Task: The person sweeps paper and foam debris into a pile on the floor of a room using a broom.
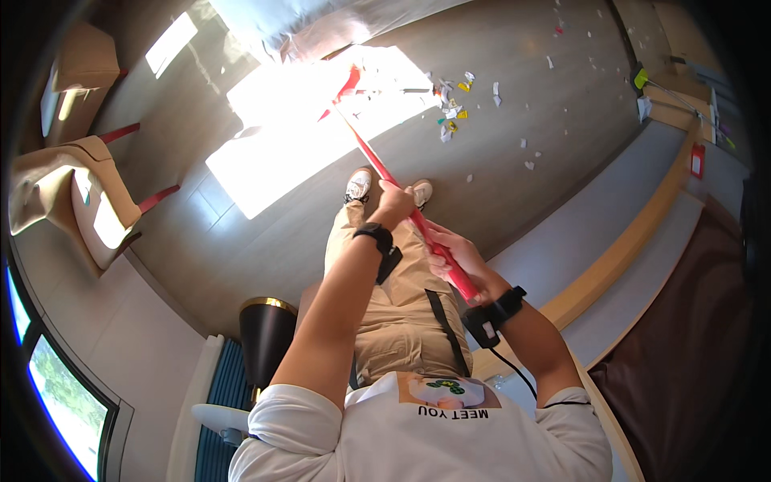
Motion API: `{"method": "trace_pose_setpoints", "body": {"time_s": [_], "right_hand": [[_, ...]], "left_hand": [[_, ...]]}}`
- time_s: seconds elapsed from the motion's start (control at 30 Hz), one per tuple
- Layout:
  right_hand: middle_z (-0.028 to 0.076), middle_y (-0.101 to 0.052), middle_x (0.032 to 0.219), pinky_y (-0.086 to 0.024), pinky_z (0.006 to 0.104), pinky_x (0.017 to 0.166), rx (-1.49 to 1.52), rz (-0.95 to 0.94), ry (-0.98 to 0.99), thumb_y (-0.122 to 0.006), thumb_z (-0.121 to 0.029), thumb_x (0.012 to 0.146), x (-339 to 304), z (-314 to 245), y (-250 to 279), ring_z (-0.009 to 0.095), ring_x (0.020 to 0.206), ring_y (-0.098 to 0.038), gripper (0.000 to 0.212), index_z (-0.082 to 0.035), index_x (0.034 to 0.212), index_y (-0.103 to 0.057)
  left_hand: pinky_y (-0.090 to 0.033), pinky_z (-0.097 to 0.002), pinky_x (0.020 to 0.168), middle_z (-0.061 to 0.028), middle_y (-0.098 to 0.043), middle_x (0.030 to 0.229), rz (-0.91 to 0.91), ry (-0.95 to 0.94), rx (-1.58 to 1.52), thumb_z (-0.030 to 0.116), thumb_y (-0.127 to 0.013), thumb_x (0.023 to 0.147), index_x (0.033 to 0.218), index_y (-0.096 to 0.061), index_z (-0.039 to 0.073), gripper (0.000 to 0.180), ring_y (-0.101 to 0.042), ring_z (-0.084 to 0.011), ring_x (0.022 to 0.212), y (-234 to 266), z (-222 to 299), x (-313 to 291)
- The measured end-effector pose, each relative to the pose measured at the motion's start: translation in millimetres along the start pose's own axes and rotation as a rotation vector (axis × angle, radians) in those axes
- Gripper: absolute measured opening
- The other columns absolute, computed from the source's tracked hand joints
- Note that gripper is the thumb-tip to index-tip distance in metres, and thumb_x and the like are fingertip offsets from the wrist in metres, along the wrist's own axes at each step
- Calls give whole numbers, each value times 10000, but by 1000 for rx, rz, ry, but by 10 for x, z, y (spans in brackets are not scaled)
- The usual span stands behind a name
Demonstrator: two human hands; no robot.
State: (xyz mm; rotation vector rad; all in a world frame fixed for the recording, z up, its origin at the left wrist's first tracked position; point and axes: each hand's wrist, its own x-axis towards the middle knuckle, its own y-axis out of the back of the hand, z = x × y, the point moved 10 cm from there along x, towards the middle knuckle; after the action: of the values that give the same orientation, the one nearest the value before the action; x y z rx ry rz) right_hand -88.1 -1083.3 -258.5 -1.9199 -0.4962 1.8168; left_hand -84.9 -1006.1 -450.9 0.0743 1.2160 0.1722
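Both my hands are wrapped round the long red handle of a broom (373, 154), which slants away from me toward the floor. My left hand (393, 203) grips it farther along, and my right hand (456, 255) holds it close to its near end. The red broom head rests in a glaring patch of sunlight, so its bristles are washed out. Just right of the head, paper scraps (451, 111) in white, yellow and green lie in a loose cluster. More white scraps (496, 95) are scattered farther right.
Wooden chairs (100, 173) with red legs stand at the left. A silvery cloth-like cover (321, 20) hangs at the far side. Along the right runs a wood-edged bed or bench (634, 249). Another tool with a green head (640, 78) leans beyond it. A black tapered bin (267, 333) is near my left arm.
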Motion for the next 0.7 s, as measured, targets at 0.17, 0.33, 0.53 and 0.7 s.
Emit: {"method": "trace_pose_setpoints", "body": {"time_s": [0.17, 0.33, 0.53, 0.7], "right_hand": [[48, -488, 677, -343, 200, 362, 11, 216, 99, -448, -162, 882, -868, -343, 322, 81, 441, -432, 410, -142, 1281, -356], [44, -491, 657, -355, 209, 369, -89, 240, 21, -441, -167, 885, -1554, -228, 208, 88, 427, -434, 460, -175, 1323, -301], [43, -503, 695, -413, 222, 426, -123, -84, -158, -447, -122, 844, -773, 226, 96, 99, 477, -478, 506, -128, 1324, -287], [37, -494, 730, -421, 179, 457, -1, -144, -272, -431, -92, 855, 167, 434, 82, 77, 537, -494, 281, -42, 1130, -411]], "left_hand": [[-503, -286, 488, -87, -489, 793, -265, -165, -309, 226, -537, 832, 1142, -280, 42, 443, -556, -167, 644, -749, 894, -955], [-503, -292, 491, -78, -491, 796, -271, -143, -403, 222, -534, 838, 1082, -290, 63, 380, -553, -161, 635, -691, 984, -1801], [-481, -346, 613, -74, -523, 825, -192, 288, -454, 299, -496, 863, 1091, -328, 129, 331, -553, -181, 697, -20, 38, -1621], [-498, -324, 537, -82, -535, 721, -230, 439, -679, 249, -459, 869, 914, -446, 5, 249, -578, -187, 663, 182, -860, -817]]}}
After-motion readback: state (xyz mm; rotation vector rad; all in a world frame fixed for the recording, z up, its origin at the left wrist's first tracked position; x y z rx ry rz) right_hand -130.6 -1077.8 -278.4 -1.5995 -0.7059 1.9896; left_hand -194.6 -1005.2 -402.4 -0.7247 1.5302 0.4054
